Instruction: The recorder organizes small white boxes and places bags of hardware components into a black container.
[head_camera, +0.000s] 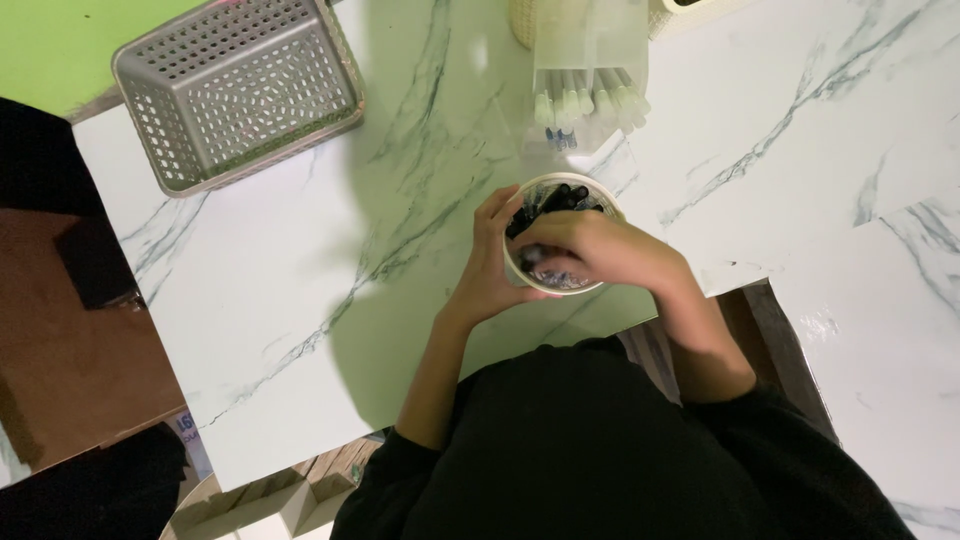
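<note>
A round cream cup (590, 190) full of dark pens stands near the front edge of a white marble-patterned table (320, 280). My left hand (487, 268) wraps around the cup's left side and holds it. My right hand (598, 250) reaches over the cup's rim from the right, its fingers closed on the dark pens (556, 204) inside. Just beyond the cup lies a clear plastic pack of white pens (588, 92).
A grey perforated plastic basket (238, 88) sits empty at the table's far left. A woven container (524, 18) shows at the top edge behind the clear pack. A brown floor and dark objects lie off the table's left edge.
</note>
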